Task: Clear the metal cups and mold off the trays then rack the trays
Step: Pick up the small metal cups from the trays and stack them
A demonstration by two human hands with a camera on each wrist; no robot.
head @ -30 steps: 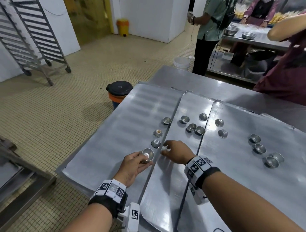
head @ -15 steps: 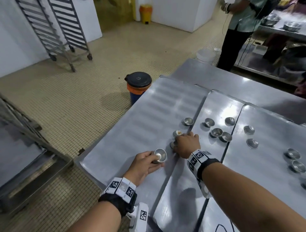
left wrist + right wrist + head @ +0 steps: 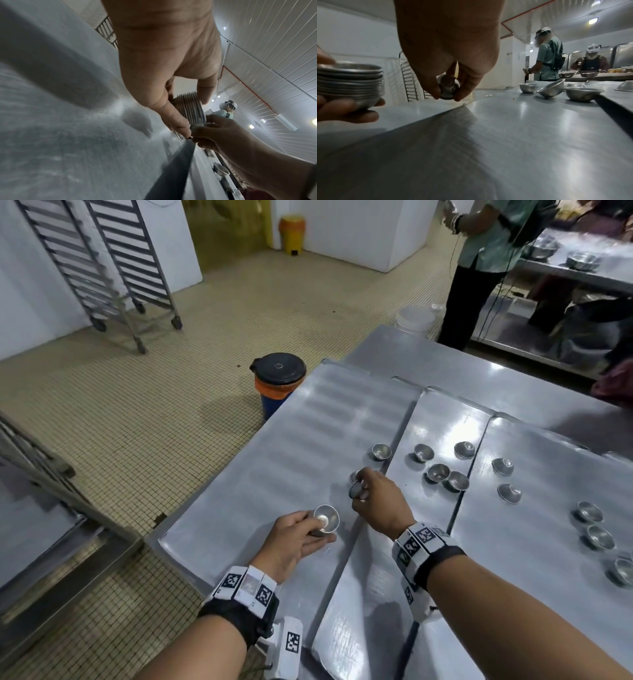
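Note:
My left hand (image 3: 301, 534) grips a nested stack of small metal cups (image 3: 326, 519), seen side-on (image 3: 349, 82) in the right wrist view and edge-on (image 3: 190, 108) in the left wrist view. Just beyond it my right hand (image 3: 363, 491) pinches one small metal cup (image 3: 448, 88) between thumb and fingers, tilted just above the left tray (image 3: 274, 467). Another cup (image 3: 381, 451) sits on that tray near its right edge. Several loose cups (image 3: 438, 473) lie on the middle tray (image 3: 442, 419), and several more (image 3: 588, 511) on the right tray (image 3: 548, 474).
The trays lie side by side on a steel table (image 3: 411, 350). A black-lidded bin (image 3: 279, 378) stands on the floor at the table's far left corner. Two wheeled tray racks (image 3: 102, 268) stand at the back left. A person in a green shirt (image 3: 479, 268) stands beyond the table.
My right hand reached forward along the left tray's right edge and picked up a single cup. The left hand kept holding the stack. The head view swung left.

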